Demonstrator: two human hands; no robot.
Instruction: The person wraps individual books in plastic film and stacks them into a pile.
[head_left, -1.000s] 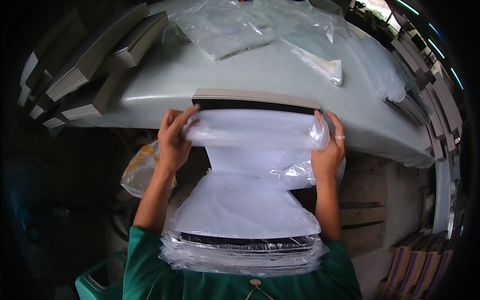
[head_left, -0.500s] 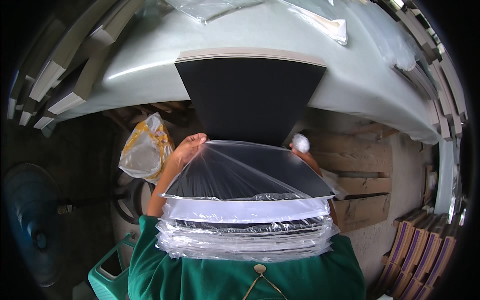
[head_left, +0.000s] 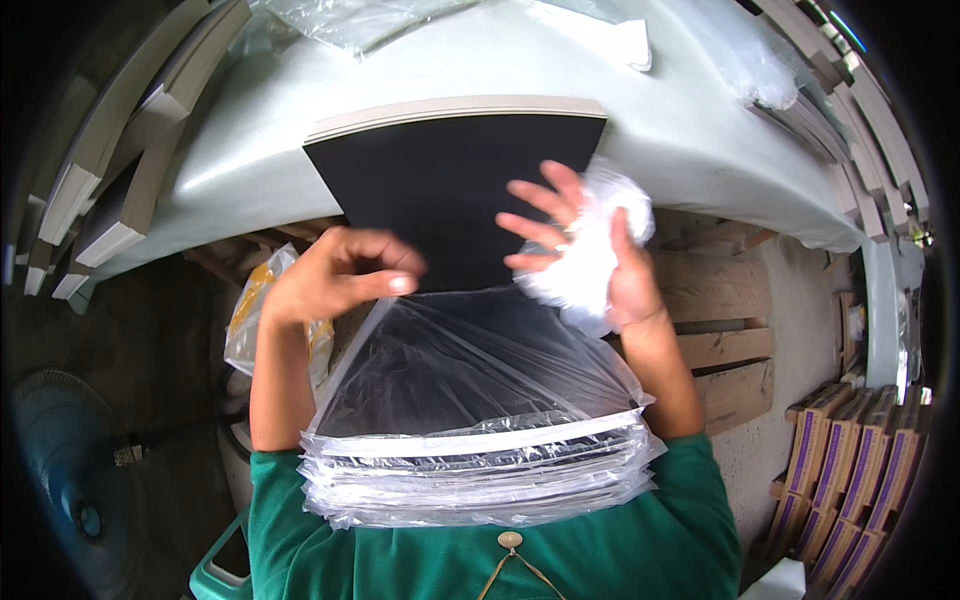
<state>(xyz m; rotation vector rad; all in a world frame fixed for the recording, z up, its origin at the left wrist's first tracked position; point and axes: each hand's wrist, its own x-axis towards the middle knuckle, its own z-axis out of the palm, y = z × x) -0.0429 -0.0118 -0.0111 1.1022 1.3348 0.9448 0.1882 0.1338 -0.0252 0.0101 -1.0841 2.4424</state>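
A stack of clear plastic bags (head_left: 480, 490) with flat sheets inside lies against my green-sleeved body. The topmost clear bag (head_left: 470, 360) spreads forward, black showing through its creased film. Beyond it, a black board (head_left: 420, 180) with pale layered edges rests over the table's near edge. My left hand (head_left: 345, 275) hovers beside the bag's far left corner, fingers loosely curled and thumb apart, tips blurred. Over the board's right side, my right hand (head_left: 590, 245) has its fingers spread around a crumpled white wad (head_left: 590, 255) kept against the palm; cloth or plastic, I cannot tell.
Pale board stacks line the table (head_left: 240, 170) at left and right, with loose plastic bags (head_left: 360, 20) at its far side. A wooden pallet (head_left: 715, 290) and cartons (head_left: 850, 470) stand to the right. At left are a fan (head_left: 80, 490), a plastic bag and a green stool (head_left: 222, 570).
My left hand has come off the bag's far edge and risen. My right hand has lifted from beside the bag and moved over the black board, bringing the white wad into fuller view.
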